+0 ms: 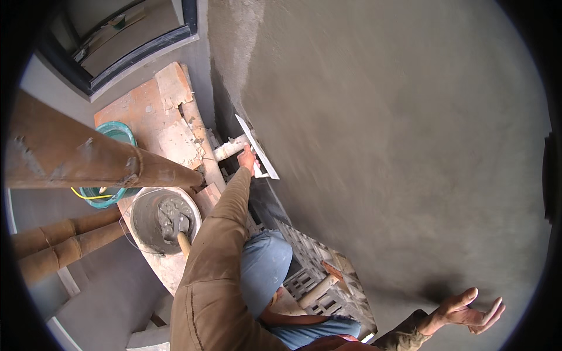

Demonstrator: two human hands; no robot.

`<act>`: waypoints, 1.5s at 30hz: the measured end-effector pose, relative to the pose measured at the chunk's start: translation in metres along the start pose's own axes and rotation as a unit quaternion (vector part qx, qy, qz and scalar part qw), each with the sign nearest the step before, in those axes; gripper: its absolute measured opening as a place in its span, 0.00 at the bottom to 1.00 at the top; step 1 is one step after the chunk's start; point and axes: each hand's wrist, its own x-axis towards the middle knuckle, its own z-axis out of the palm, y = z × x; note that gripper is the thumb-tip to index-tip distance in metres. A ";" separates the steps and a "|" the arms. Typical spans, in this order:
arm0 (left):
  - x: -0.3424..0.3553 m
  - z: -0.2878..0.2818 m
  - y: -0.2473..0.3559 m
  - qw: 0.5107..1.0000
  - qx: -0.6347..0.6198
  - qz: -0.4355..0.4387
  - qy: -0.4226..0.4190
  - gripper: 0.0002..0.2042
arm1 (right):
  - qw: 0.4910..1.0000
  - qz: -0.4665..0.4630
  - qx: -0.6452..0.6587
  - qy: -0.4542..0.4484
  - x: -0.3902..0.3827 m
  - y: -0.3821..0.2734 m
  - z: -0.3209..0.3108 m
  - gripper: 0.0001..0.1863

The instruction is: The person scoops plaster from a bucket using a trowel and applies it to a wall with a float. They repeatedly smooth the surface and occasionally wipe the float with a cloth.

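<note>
My left hand (249, 161) is closed around the handle of a plastering trowel (258, 147). The trowel's long pale blade lies along the wet grey plaster wall (398, 146), at its left end. At the lower right, my right hand (470, 311) holds nothing; its fingers are spread and curl slightly, close to the wall. Left of my left forearm stands a white bucket (193, 202) with grey mortar (168, 215) inside. A small trowel with a wooden handle (184, 244) rests in it, its blade partly covered with mortar.
Worn boards (143, 105) form a platform bearing the bucket. A thick bamboo pole (88, 155) crosses at left, with thinner bamboo (70, 240) below. Behind it is a green basin (122, 130). A window frame (140, 55) sits upper left. Grey slotted crates (304, 245) stand near my jeans-clad knee (266, 263).
</note>
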 end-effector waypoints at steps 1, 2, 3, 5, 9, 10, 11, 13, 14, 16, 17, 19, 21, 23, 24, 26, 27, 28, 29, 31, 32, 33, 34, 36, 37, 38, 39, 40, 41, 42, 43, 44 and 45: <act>-0.002 0.006 0.000 1.000 -0.012 0.002 -0.006 0.28 | 1.000 -0.003 0.003 0.001 0.000 0.000 0.001 0.33; -0.003 0.009 0.007 1.000 -0.027 0.008 -0.010 0.28 | 1.000 -0.003 0.009 0.005 0.000 0.000 0.002 0.32; -0.008 0.013 0.016 0.999 -0.029 0.016 -0.031 0.26 | 1.000 0.001 0.008 -0.001 -0.001 0.002 0.002 0.32; -0.013 0.017 0.032 0.998 -0.007 0.039 -0.048 0.23 | 1.000 0.002 0.010 -0.005 -0.001 0.003 0.002 0.32; -0.048 0.037 0.089 0.991 0.020 0.107 -0.074 0.22 | 1.000 0.007 0.009 -0.011 -0.007 0.017 0.002 0.34; -0.060 0.043 0.105 0.988 0.024 0.125 -0.082 0.21 | 1.000 0.009 0.006 -0.021 -0.008 0.019 0.000 0.34; -0.073 0.048 0.127 0.985 0.003 0.131 -0.114 0.21 | 0.999 0.017 -0.001 -0.037 -0.010 0.019 -0.002 0.36; -0.107 0.063 0.163 0.977 -0.019 0.141 -0.159 0.21 | 0.998 0.026 -0.012 -0.056 -0.009 0.018 -0.005 0.37; -0.121 0.068 0.178 0.972 -0.026 0.147 -0.182 0.21 | 0.998 0.027 -0.015 -0.059 -0.008 0.017 -0.006 0.36; -0.155 0.084 0.202 0.967 -0.001 0.183 -0.179 0.22 | 0.997 0.026 -0.025 -0.065 -0.005 0.016 -0.008 0.36; -0.175 0.093 0.214 0.957 0.023 0.221 -0.188 0.22 | 0.998 0.027 -0.018 -0.050 -0.006 0.017 -0.007 0.35; -0.212 0.100 0.233 0.943 0.042 0.268 -0.194 0.23 | 0.999 0.029 -0.022 -0.025 -0.006 0.017 -0.005 0.34; -0.247 0.110 0.244 0.929 0.086 0.316 -0.171 0.23 | 0.999 0.034 -0.006 -0.014 -0.002 0.013 -0.004 0.33; -0.273 0.120 0.242 0.885 0.108 0.405 -0.201 0.23 | 0.998 0.043 -0.023 -0.037 -0.004 0.014 -0.006 0.34; -0.291 0.123 0.237 0.865 0.118 0.446 -0.200 0.24 | 0.997 0.045 -0.031 -0.053 -0.005 0.014 -0.008 0.35; -0.325 0.124 0.222 0.832 0.149 0.470 -0.255 0.22 | 0.998 0.049 -0.024 -0.042 -0.004 0.014 -0.007 0.35; -0.342 0.127 0.209 0.800 0.143 0.518 -0.268 0.20 | 0.998 0.050 -0.024 -0.039 -0.004 0.014 -0.006 0.34; -0.359 0.124 0.192 0.768 0.138 0.560 -0.279 0.18 | 0.998 0.049 -0.022 -0.041 -0.005 0.013 -0.007 0.34; -0.379 0.117 0.184 0.757 0.172 0.542 -0.322 0.16 | 0.998 0.051 -0.017 -0.040 -0.005 0.015 -0.008 0.34; -0.399 0.109 0.160 0.750 0.171 0.538 -0.346 0.14 | 0.998 0.048 -0.019 -0.040 -0.006 0.016 -0.008 0.34; -0.401 0.106 0.146 0.755 0.136 0.551 -0.329 0.14 | 0.998 0.045 -0.022 -0.041 -0.006 0.016 -0.009 0.34; -0.393 0.097 0.135 0.798 0.085 0.497 -0.330 0.12 | 0.998 0.047 -0.015 -0.040 -0.007 0.015 -0.008 0.34; -0.369 0.083 0.123 0.852 0.081 0.411 -0.315 0.12 | 0.998 0.048 -0.008 -0.039 -0.007 0.014 -0.006 0.34; -0.324 0.062 0.115 0.930 -0.021 0.271 -0.248 0.20 | 0.998 0.042 -0.001 -0.038 -0.006 0.013 -0.005 0.34; -0.304 0.057 0.116 0.948 -0.068 0.230 -0.210 0.22 | 0.999 0.041 0.002 -0.037 -0.007 0.014 -0.004 0.34; -0.278 0.045 0.112 0.968 -0.044 0.188 -0.160 0.22 | 0.999 0.040 0.005 -0.035 -0.009 0.015 -0.004 0.34; -0.248 0.039 0.102 0.972 -0.061 0.168 -0.152 0.23 | 0.999 0.037 -0.008 -0.038 -0.006 0.016 -0.006 0.34; -0.212 0.025 0.091 0.980 -0.058 0.111 -0.152 0.24 | 0.998 0.038 -0.016 -0.039 -0.006 0.016 -0.007 0.34; -0.187 0.016 0.080 0.987 -0.043 0.083 -0.131 0.25 | 0.998 0.035 -0.027 -0.041 -0.007 0.017 -0.009 0.34; -0.167 0.010 0.069 0.992 -0.027 0.053 -0.109 0.26 | 0.998 0.032 -0.025 -0.041 -0.008 0.018 -0.009 0.34; -0.147 0.002 0.055 0.996 -0.025 0.023 -0.082 0.26 | 0.998 0.026 -0.019 -0.045 -0.010 0.015 -0.005 0.34; -0.133 -0.001 0.045 0.998 -0.021 -0.003 -0.060 0.27 | 0.999 0.023 -0.017 -0.046 -0.011 0.016 -0.005 0.34; -0.124 -0.001 0.036 0.998 -0.029 -0.022 -0.050 0.28 | 0.999 0.018 -0.011 -0.045 -0.011 0.017 -0.005 0.34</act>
